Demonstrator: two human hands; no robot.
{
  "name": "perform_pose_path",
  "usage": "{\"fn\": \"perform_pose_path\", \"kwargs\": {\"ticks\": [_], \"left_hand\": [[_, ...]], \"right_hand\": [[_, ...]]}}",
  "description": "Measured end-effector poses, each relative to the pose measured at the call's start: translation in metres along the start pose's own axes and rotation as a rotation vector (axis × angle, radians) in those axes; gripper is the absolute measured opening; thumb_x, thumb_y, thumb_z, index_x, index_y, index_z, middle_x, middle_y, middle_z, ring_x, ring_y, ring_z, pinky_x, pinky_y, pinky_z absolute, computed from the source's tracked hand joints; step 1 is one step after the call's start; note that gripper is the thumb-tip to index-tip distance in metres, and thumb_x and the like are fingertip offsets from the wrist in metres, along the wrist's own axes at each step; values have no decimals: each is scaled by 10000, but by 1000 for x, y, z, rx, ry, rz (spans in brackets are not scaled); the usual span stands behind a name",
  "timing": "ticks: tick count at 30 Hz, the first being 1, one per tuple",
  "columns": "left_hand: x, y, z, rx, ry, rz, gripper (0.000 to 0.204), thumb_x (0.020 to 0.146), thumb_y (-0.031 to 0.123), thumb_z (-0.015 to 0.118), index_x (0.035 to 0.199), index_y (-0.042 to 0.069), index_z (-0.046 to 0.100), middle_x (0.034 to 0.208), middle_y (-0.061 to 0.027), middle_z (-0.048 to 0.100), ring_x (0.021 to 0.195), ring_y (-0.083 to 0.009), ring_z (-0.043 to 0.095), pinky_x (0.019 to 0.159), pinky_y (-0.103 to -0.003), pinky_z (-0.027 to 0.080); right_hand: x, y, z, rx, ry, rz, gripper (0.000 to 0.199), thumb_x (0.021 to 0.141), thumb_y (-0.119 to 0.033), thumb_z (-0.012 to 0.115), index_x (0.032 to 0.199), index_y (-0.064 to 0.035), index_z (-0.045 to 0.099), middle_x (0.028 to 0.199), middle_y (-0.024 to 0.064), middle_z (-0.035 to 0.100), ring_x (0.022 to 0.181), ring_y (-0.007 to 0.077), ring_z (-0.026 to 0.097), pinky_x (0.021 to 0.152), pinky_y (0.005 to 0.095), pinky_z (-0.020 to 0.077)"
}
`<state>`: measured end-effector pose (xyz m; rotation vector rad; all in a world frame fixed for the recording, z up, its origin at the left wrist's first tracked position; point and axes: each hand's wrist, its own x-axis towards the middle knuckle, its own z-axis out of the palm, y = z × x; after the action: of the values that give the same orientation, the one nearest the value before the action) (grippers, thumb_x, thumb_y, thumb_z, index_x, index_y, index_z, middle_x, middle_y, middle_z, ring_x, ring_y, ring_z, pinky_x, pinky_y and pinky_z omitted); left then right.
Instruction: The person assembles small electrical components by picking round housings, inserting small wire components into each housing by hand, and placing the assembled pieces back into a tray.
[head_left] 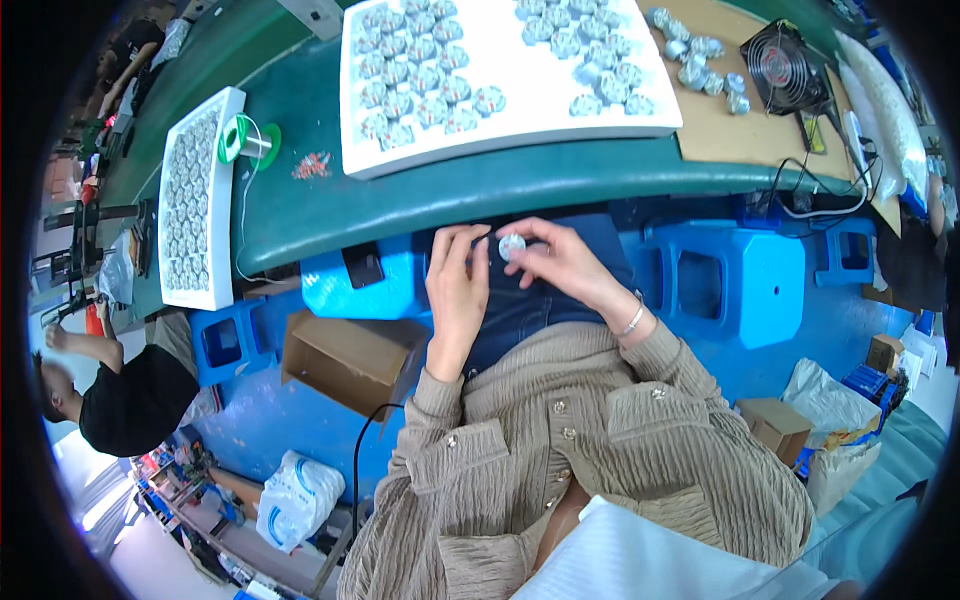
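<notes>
In front of the bench edge, above my lap, my right hand [560, 262] pinches a small round silver metal part [511, 246] that looks like a little motor, between thumb and fingers. My left hand [458, 272] is close on its left, fingers bent and held together, thumb against them; whatever might be between their tips is too small to make out. Beyond both hands, a large white foam tray [500, 140] on the green bench [430, 200] carries many similar silver parts [420, 75] in two groups, with bare tray between them.
Left on the bench stand a narrower filled white tray [222, 290], a green-ended solder wire spool [233, 138] and small reddish bits [312, 166]. At right are loose silver parts [695, 70] and a black fan [785, 68]. Blue stools [770, 285] and a cardboard box [345, 350] stand below. Someone [140, 400] sits left.
</notes>
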<state>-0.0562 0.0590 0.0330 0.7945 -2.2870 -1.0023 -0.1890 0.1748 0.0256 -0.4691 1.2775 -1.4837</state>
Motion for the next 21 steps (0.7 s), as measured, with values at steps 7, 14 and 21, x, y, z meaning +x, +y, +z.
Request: {"fn": "perform_pose_path", "kwargs": {"ticks": [7,14,21], "left_hand": [[7,-1,-16,-33,1,-105,166,933,-18,631,1080,16,699,1005,-60,631,733,-152,549,619,-258,442],[-2,-2,-9,-63,-48,-39,172,943,-25,623,1093,16,697,1002,-60,658,739,-158,567,621,-259,448],[-4,-8,-14,-63,-62,-98,167,943,-23,627,1090,13,698,996,-59,670,738,-162,583,617,-261,450]], "right_hand": [[1,-131,20,-345,-138,-273,335,890,-34,732,1219,-43,671,1063,90,711,834,141,666,718,248,558],[108,-172,-20,-1193,253,-729,283,904,-195,741,1154,-66,719,1069,102,693,828,199,651,777,313,545],[137,-174,-25,-1399,137,-567,326,917,-243,748,1194,-74,723,1079,108,694,836,211,655,762,289,545]]}}
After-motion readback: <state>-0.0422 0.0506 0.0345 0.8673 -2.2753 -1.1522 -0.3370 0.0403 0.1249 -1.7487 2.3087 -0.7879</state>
